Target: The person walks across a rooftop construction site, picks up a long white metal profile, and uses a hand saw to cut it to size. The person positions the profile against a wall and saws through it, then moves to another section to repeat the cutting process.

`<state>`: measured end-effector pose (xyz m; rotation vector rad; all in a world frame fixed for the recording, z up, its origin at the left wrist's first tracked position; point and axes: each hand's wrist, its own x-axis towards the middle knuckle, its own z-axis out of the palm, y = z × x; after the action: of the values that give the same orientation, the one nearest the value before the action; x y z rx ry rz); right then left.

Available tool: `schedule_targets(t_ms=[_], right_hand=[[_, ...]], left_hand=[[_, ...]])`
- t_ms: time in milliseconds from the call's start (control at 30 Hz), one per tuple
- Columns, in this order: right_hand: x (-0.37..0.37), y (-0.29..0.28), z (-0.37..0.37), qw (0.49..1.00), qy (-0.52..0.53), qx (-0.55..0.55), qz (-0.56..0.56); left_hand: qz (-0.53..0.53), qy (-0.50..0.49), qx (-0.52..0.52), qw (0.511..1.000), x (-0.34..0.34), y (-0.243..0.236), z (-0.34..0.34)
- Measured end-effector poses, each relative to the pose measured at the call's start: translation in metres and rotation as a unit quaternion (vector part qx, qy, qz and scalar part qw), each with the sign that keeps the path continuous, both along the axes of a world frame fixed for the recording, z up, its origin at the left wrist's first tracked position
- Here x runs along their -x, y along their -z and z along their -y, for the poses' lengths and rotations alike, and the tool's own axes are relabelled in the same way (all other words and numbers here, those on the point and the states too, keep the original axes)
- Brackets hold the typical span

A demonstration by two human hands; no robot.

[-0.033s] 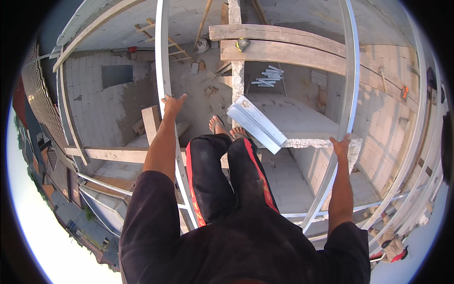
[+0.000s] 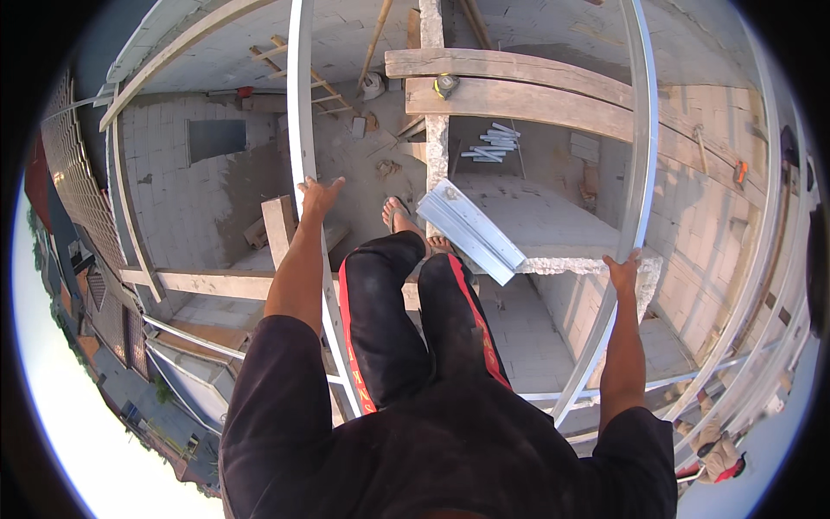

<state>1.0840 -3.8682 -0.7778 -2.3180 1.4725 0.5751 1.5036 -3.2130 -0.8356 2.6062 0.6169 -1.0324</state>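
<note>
My left hand (image 2: 320,197) is on the long silver metal beam (image 2: 300,95) at left, fingers curled over its edge and thumb sticking out to the right. At the other side my right hand (image 2: 622,272) grips a matching metal beam (image 2: 641,130), which slopes down past my arm. Both beams run away from me, one on each side of my body. Between them, several flat silver metal profiles (image 2: 471,232) lie slantwise on the rough concrete ledge (image 2: 562,263), close to my feet. My left foot (image 2: 397,214) is in a sandal, beside the narrow concrete wall top.
Two wooden planks (image 2: 519,97) cross ahead, carrying a yellow-black tape measure (image 2: 445,85). Far below are a floor with cut metal pieces (image 2: 493,143) and a bamboo ladder (image 2: 311,76). A hammer (image 2: 700,147) and an orange tool (image 2: 740,172) lie at right. Another person (image 2: 719,451) is at lower right.
My left foot has shifted slightly forward, away from my body. Both hands stay on the same beams, and the view has moved only a little.
</note>
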Motion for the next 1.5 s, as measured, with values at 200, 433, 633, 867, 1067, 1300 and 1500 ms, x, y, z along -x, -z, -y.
schedule_targets(t_ms=[200, 433, 633, 867, 1067, 1300, 1500], right_hand=[[-0.012, -0.01, -0.003, 1.0, 0.022, -0.015, 0.016], [-0.032, -0.014, -0.027, 0.998, 0.04, 0.023, -0.038], [-0.056, -0.042, -0.02, 0.982, 0.129, -0.055, -0.127], [-0.241, -0.01, 0.045, 0.992, 0.105, 0.038, 0.055], [-0.321, -0.025, 0.055, 0.974, 0.206, -0.04, -0.082], [-0.417, -0.031, 0.115, 0.988, 0.128, -0.021, 0.088], [-0.508, -0.077, 0.125, 0.964, 0.219, -0.125, -0.079]], left_hand=[[-0.019, 0.009, 0.122, 0.992, -0.015, -0.017, -0.033], [-0.013, -0.023, 0.131, 0.991, -0.014, -0.042, -0.017], [-0.028, -0.04, 0.091, 0.995, -0.002, -0.044, -0.009], [-0.155, -0.03, 0.064, 0.985, -0.069, -0.043, -0.021], [-0.102, -0.064, 0.13, 0.984, -0.181, -0.107, 0.104], [-0.176, -0.002, 0.071, 0.982, -0.254, -0.143, 0.219], [-0.22, -0.092, 0.045, 0.97, -0.304, -0.18, 0.296]])
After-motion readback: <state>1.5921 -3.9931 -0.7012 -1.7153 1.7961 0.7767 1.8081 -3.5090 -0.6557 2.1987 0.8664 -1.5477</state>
